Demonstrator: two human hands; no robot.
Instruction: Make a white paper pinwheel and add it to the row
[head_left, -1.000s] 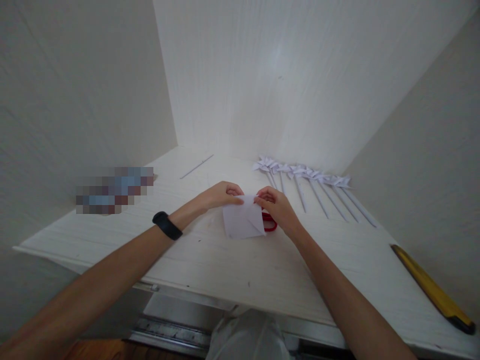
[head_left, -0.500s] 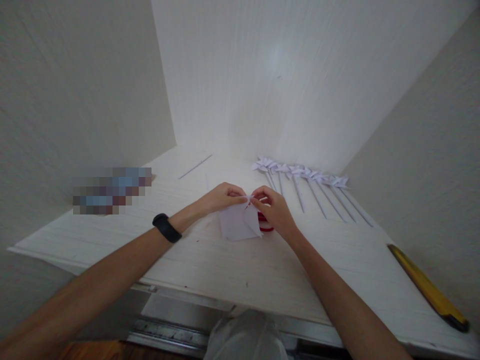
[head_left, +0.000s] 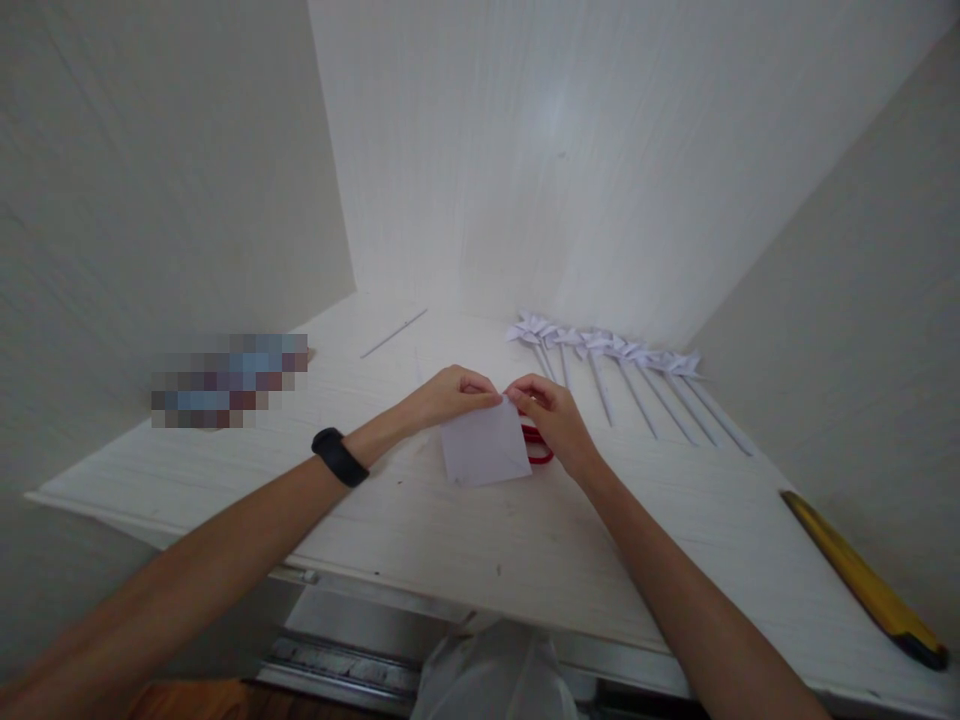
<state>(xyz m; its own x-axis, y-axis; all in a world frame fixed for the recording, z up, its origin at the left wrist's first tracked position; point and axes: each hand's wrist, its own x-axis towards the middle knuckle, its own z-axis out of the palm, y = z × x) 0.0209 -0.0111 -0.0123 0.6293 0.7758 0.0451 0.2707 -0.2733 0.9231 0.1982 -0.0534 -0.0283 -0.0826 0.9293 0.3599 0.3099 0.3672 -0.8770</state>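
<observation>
A small square of white paper [head_left: 486, 446] lies on the white tabletop [head_left: 465, 540]. My left hand [head_left: 450, 395] pinches its far edge from the left, a black band on the wrist. My right hand [head_left: 551, 415] pinches the same far edge from the right, fingertips almost meeting the left ones. Red scissor handles [head_left: 538, 447] peek out from under my right hand, beside the paper.
Several white paper pinwheels on sticks [head_left: 622, 375] lie in a row at the back right. A thin white stick [head_left: 393, 333] lies at the back left, near a blurred object [head_left: 229, 378]. A yellow and black cutter [head_left: 862, 580] rests at the right edge. Walls close in on three sides.
The paper showed a folded flap before; now it lies as one flat square. Both hands stay at its far edge, fingertips close together.
</observation>
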